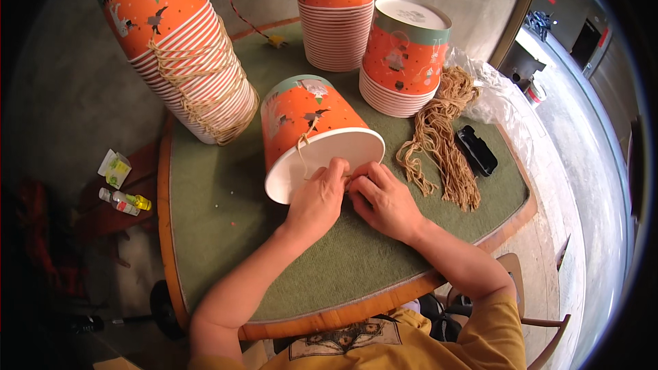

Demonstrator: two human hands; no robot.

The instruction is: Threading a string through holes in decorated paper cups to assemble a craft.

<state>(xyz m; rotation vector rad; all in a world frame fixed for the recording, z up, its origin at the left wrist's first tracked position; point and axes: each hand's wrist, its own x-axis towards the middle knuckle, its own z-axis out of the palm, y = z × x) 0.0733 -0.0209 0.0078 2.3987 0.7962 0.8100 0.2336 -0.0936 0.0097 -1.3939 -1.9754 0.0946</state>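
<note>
Free left tabletop (212, 216), bucket stacks (185, 55) behind

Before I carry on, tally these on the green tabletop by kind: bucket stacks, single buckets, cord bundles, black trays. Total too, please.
Bucket stacks: 3
Single bucket: 1
Cord bundle: 1
Black tray: 1
Total: 6

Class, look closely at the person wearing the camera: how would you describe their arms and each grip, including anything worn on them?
The left grip and right grip are bare human hands, without gloves. Both forearms are uncovered, with no watch or bracelet visible. Short mustard-yellow sleeves match the shirt, which has a dark printed panel.
</note>
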